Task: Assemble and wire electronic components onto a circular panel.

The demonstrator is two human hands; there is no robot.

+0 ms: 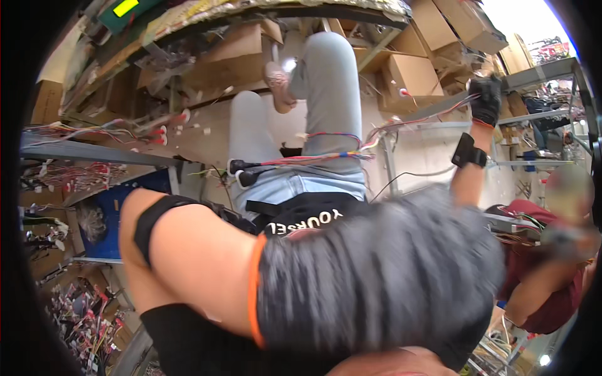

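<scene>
My right hand (486, 100), in a black glove with a black device strapped to the wrist, is raised at the upper right and closed on a bundle of coloured wires (332, 156). The bundle runs from that hand down across my lap to two black connectors (241, 172) by my light jeans. My left hand (376, 276) wears a dark grey glove with an orange cuff. It fills the foreground close to the camera and is blurred by motion. Whether it holds anything cannot be made out. A black band circles that forearm.
A person in a maroon shirt (539, 276) sits at the right. Cardboard boxes (407, 72) stand on the floor beyond my feet. Metal benches (81, 150) strewn with wires stand at left and right. A blue bin (110, 213) and a wire heap (81, 319) lie at the left.
</scene>
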